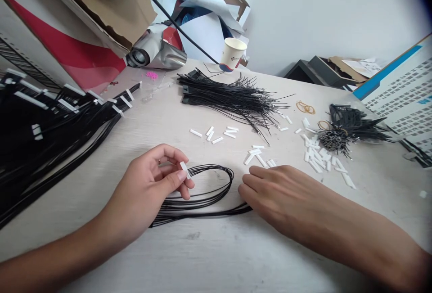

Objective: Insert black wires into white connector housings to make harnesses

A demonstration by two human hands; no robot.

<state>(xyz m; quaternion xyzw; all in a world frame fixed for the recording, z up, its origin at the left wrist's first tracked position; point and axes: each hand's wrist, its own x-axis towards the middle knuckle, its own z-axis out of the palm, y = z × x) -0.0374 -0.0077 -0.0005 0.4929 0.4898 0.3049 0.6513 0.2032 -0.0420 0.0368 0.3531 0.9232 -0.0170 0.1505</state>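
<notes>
L grip (pixel 145 180) pinches wht. piece (pixel 185 169) btwn. thumb (pixel 173 180) & fingers (pixel 170 152).

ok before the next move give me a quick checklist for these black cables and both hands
1. White connector secure in the left hand: ok, pinched at the fingertips.
2. Black cables fully seated in that connector: cannot tell, the fingers hide most of the join.
3. Right hand gripping the cables: cannot tell, its back hides the fingertips where the cables meet it.
4. Cables laid straight: not ok, some curve into a loop between the hands.
5. Loose white pieces sorted into one group: not ok, scattered in several clusters.
6. Paper cup away from the hands: ok, towards the back.
</notes>
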